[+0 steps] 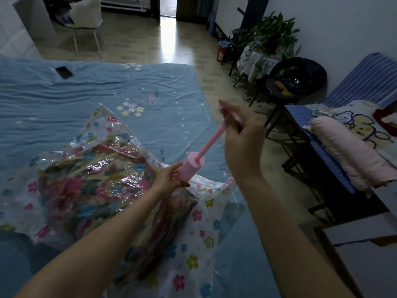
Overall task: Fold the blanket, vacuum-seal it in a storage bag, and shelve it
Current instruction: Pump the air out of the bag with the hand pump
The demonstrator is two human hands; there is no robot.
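A clear storage bag (pixel 199 229) printed with small flowers lies on the blue bed, and a folded floral blanket (pixel 90 186) shows through it. A pink hand pump (pixel 190 168) stands tilted on the bag. My left hand (pixel 169 178) grips the pump's cylinder near its base. My right hand (pixel 240 136) holds the handle at the top of the pink plunger rod (pixel 211 140), which is drawn far out of the cylinder. The handle itself is hidden inside my fingers.
The bed (pixel 86 100) has a blue sheet and a dark phone (pixel 64 72) near its far edge. To the right are a black round chair (pixel 296 80), a plant table (pixel 268 41) and a striped cot with a pink pillow (pixel 348 151). A floor strip runs between.
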